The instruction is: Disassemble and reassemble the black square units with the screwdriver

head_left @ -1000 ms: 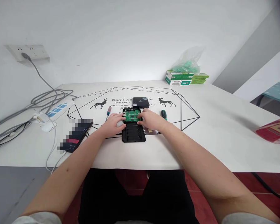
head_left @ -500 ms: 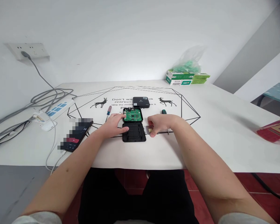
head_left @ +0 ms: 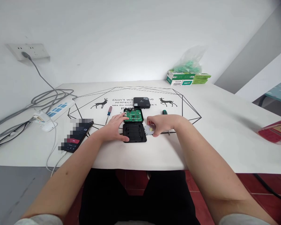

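My left hand (head_left: pixel 115 128) has its fingers spread, with the thumb on the lower left edge of a black plastic cover (head_left: pixel 135 133) and fingertips at the left side of an open black case. Inside that case lies a green circuit board (head_left: pixel 134 116). My right hand (head_left: pixel 158 124) curls its fingers round a thin metal plate (head_left: pixel 149 130) beside the cover; its fingertips are partly hidden. A closed black box (head_left: pixel 141 102) sits behind the board. Past my left fingers lies a screwdriver (head_left: pixel 110 111), and a green-handled one (head_left: pixel 164 112) is behind my right hand.
At the left are a phone (head_left: pixel 78 136), a power strip (head_left: pixel 61 109) and coiled grey cables (head_left: pixel 46 97). Green and white boxes (head_left: pixel 180 78) under a plastic bag stand by the wall. A red package (head_left: pixel 275 131) sits at the right edge.
My left thumb has moved down along the cover towards its lower left edge. My right fingers have shifted slightly, and the metal plate looks brighter and at a different angle.
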The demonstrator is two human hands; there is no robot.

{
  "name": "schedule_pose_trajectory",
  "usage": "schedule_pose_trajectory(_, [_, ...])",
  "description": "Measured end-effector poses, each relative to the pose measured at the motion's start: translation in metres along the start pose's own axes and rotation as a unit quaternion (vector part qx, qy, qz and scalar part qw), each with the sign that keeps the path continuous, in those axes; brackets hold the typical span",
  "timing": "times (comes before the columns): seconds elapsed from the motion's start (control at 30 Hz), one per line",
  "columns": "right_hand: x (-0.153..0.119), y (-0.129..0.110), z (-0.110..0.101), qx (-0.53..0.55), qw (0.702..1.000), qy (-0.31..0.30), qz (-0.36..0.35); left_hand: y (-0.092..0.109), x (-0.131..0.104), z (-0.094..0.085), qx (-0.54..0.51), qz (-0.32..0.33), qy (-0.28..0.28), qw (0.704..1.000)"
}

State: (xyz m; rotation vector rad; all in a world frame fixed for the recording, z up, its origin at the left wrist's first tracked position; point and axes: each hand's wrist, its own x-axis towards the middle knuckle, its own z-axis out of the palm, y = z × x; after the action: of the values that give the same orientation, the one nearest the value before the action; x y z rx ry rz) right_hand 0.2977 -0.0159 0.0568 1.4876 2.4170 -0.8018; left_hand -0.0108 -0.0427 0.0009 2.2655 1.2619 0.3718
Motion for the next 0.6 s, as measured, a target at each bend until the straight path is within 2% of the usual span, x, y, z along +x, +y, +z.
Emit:
schedule_pose_trajectory(0.13, [-0.007,-0.004,-0.006,-0.01,0.999,0.038,-0.01,0.001,0.0,0.002,0.001,0.002,0.014,1.0])
schedule_pose_trajectory(0.3, [-0.003,-0.02,0.003,0.069,0.989,0.066,-0.11,0.0,0.001,0.002,-0.005,0.012,0.011,1.0])
schedule_pose_trajectory(0.43, [0.006,-0.036,0.017,0.012,0.976,0.098,-0.196,-0.002,0.002,0.003,-0.003,0.02,0.02,1.0])
schedule_pose_trajectory(0.6, [0.011,-0.043,0.021,-0.005,0.966,0.12,-0.229,-0.004,0.002,0.004,-0.003,0.031,0.019,0.999])
